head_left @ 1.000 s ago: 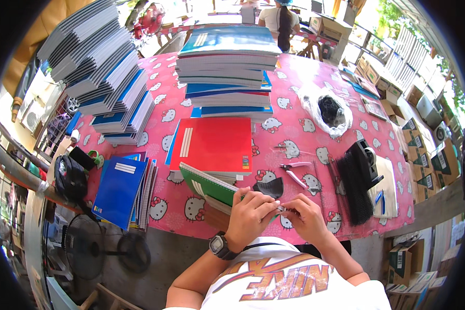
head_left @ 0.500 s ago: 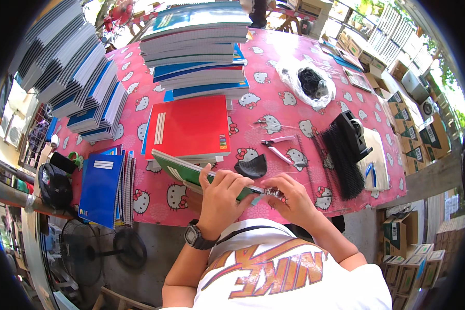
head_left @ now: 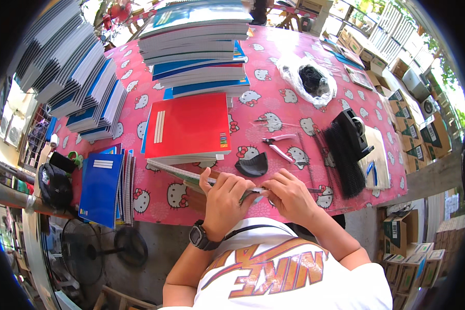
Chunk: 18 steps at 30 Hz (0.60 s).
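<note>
Left grip point(head_left: 226, 192) clamps green notebook point(head_left: 183, 176) | right grip point(head_left: 292, 194) at its end, closure unclear | near edge of counter point(head_left: 156, 211)

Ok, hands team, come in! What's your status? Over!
Left hand gripping notebook. Right hand at its right end, exact grip hidden. Black curved piece and pliers close beyond, not touching hands.

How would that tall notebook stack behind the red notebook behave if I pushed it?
The tall stack would probably feel heavy, since many notebooks are piled up. Its layers sit unevenly, so it may shear or topple rather than slide whole. The top cover looks shiny, so it might slip.
</note>
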Available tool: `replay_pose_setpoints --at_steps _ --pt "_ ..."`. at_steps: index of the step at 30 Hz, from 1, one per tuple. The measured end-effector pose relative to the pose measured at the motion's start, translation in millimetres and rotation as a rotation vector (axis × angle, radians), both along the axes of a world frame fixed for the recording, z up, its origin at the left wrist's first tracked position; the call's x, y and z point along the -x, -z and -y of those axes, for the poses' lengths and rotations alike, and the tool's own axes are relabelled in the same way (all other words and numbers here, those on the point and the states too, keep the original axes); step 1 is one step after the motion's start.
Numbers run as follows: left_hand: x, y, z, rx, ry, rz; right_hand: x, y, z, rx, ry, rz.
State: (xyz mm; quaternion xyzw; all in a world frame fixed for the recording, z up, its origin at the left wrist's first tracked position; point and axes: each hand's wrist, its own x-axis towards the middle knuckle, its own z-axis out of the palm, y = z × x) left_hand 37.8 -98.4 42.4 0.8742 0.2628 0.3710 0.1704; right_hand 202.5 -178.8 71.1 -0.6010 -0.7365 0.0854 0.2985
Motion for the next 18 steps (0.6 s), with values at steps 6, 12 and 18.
replay_pose_setpoints --at_steps 6,12,18 --pt "-0.3 -7.1 -6.9 0.035 -0.038 -0.068 -0.5 4.8 -0.8 -0.107 -0.049 -0.195" --pt "-0.1 -9.5 -10.7 0.057 -0.01 -0.101 0.2 0.0 -2.9 -0.099 -0.048 -0.17" --pt "-0.8 -9.1 -8.3 0.042 -0.026 -0.075 -2.1 8.3 -0.1 -0.105 0.013 -0.187"
